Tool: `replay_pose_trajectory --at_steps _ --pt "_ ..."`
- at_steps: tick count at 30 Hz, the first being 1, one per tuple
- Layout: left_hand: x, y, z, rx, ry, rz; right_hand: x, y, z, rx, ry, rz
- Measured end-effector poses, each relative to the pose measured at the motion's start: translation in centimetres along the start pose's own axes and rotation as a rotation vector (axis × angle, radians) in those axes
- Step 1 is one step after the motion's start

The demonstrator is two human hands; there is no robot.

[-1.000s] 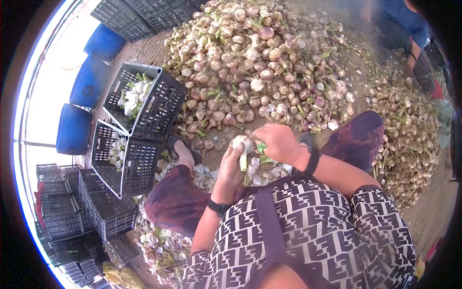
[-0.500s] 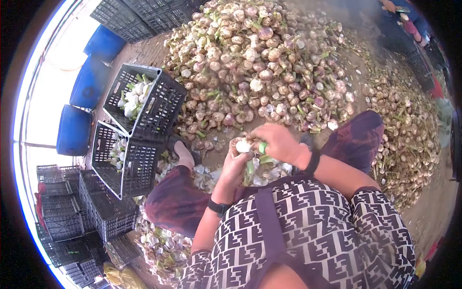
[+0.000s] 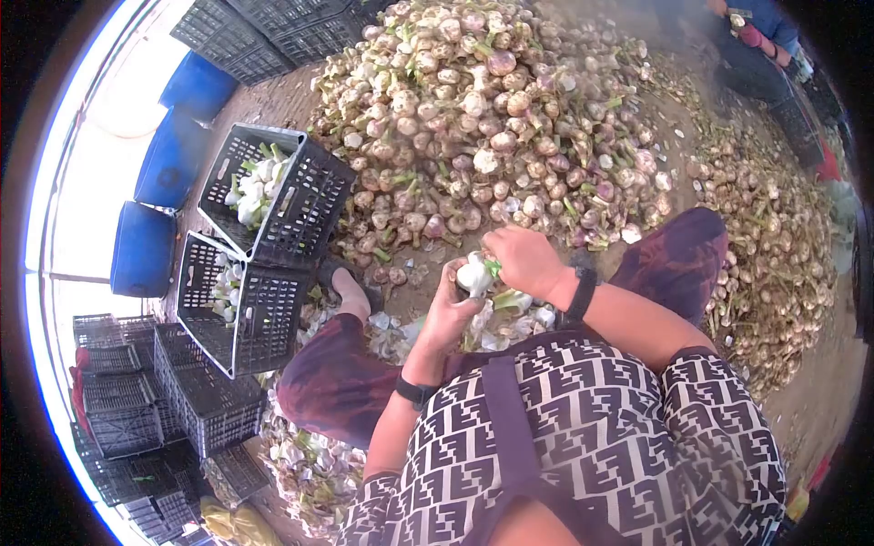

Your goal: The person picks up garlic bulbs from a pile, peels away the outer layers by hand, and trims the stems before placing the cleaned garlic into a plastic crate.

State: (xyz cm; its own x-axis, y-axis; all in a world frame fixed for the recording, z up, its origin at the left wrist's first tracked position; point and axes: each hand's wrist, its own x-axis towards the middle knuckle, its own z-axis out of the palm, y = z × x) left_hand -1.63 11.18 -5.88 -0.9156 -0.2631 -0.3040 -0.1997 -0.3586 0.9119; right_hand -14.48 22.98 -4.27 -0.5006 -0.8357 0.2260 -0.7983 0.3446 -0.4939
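My left hand (image 3: 443, 314) is closed around a white garlic bulb (image 3: 473, 277), its fingers under and beside it. My right hand (image 3: 526, 262) is curled shut right against the bulb's right side. A small bright green piece (image 3: 492, 267) shows between the bulb and my right fingers; whether it is the stem or part of a tool I cannot make out. Loose peeled skins and stems (image 3: 510, 323) lie on the ground below my hands. Just beyond them rises a large heap of unpeeled garlic bulbs (image 3: 492, 127).
Two black crates (image 3: 314, 205) holding white garlic stand at the left. Stacked black crates (image 3: 205, 400) and blue barrels (image 3: 146, 246) are farther left. Another garlic pile (image 3: 765, 264) lies on the right. Another person (image 3: 760, 41) is at the upper right.
The bulb in my left hand has turned and shows more of its white side. My right hand has shifted slightly right and its fingers are more curled.
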Motion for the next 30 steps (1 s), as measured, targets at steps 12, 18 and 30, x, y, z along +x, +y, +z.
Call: replay_pose_trajectory --at_steps 12,18,30 --pt "-0.1 0.8 0.1 -0.057 0.060 0.192 -0.9 1.6 0.3 0.909 -0.180 0.220" --pt "0.3 -0.2 -0.4 0.304 0.097 0.341 0.0 -0.4 0.1 0.872 -0.208 0.226" --pt "0.3 -0.1 -0.9 0.669 0.288 0.347 -1.0 -1.1 1.8 0.759 -0.197 0.311"
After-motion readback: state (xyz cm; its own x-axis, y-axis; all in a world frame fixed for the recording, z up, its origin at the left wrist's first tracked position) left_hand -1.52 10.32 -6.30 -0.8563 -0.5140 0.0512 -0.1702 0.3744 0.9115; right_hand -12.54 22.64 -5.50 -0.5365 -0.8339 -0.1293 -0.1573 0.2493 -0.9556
